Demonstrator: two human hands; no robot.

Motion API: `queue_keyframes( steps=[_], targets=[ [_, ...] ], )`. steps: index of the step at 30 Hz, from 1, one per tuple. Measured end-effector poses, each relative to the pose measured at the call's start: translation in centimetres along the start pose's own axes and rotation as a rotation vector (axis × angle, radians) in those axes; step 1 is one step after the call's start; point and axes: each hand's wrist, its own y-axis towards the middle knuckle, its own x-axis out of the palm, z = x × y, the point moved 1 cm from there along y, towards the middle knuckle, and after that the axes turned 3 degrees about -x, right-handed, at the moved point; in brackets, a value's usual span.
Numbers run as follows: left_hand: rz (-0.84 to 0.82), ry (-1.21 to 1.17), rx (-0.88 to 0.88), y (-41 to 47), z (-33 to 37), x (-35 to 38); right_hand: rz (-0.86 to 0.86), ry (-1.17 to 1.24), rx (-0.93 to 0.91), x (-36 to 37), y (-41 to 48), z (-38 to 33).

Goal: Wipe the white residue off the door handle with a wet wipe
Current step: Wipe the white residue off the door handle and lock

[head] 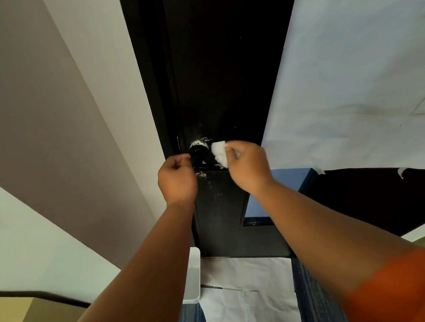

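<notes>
Through the head camera we saw our right hand (248, 166) pinching the wet wipe (219, 154) just right of the door handle (198, 152) on the dark door (219, 75). Some white residue (197, 143) clung to the handle's top. Our left hand (178, 179) was curled into a fist just left of it, holding nothing we could see.

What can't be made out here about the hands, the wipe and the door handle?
1. Head view: whether the left hand grips the door handle or only curls beside it; its knuckles hide the contact.
2. Head view: the handle's full shape; black on the black door.
3. Head view: whether the wet wipe, pinched by the right hand, touches the handle; too small to tell.
4. Head view: any white residue behind the wipe and hands.
</notes>
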Motion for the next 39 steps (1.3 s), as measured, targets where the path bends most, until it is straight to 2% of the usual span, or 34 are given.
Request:
queue_keyframes(
  steps=[5, 9, 13, 15, 17, 20, 21, 24, 26, 30, 35, 39],
  targets=[
    [0.036, 0.006, -0.005, 0.1, -0.3, -1.7, -0.067, -0.116, -0.075, 3.8, 1.5, -2.9],
    [0.06, 0.044, 0.007, 0.4, -0.3, -3.5, -0.375, -0.32, -0.095, 6.5, 1.7, -4.4],
    [0.123, 0.048, 0.051, 0.6, -0.6, -4.9, -0.469, -0.515, -0.486, 7.4, -0.9, -5.3],
    [0.128, 0.037, 0.042, 0.5, -0.9, -5.4, -0.455, -0.477, -0.542, 7.2, -2.0, -4.8],
    [0.063, 0.02, 0.011, 0.4, -0.9, -5.4, -0.355, -0.359, -0.475, 6.6, -2.4, -3.5],
    [-0.146, -0.008, -0.028, 0.0, -0.4, -4.3, -0.14, -0.086, -0.18, 4.7, -2.0, -2.0],
    [-0.222, -0.005, -0.021, -0.2, -0.1, -3.7, -0.118, 0.017, -0.065, 4.1, -1.6, -1.7],
    [-0.38, 0.003, 0.048, -0.9, 0.5, -1.7, -0.204, 0.348, 0.225, 2.4, -0.5, -1.0],
    [-0.388, 0.026, 0.063, -1.0, 0.7, -0.5, -0.227, 0.482, 0.335, 1.3, -0.2, -0.4],
    [-0.305, 0.056, 0.075, -0.4, 1.3, 0.8, -0.173, 0.603, 0.451, -0.4, 0.3, 0.7],
    [-0.335, 0.086, 0.121, -0.1, 2.1, 1.6, -0.296, 0.714, 0.487, -1.4, 0.4, 0.7],
    [-0.233, 0.104, 0.086, 1.1, 1.4, 1.5, 0.022, 0.737, 0.537, -1.7, 1.4, 0.6]
  ],
)
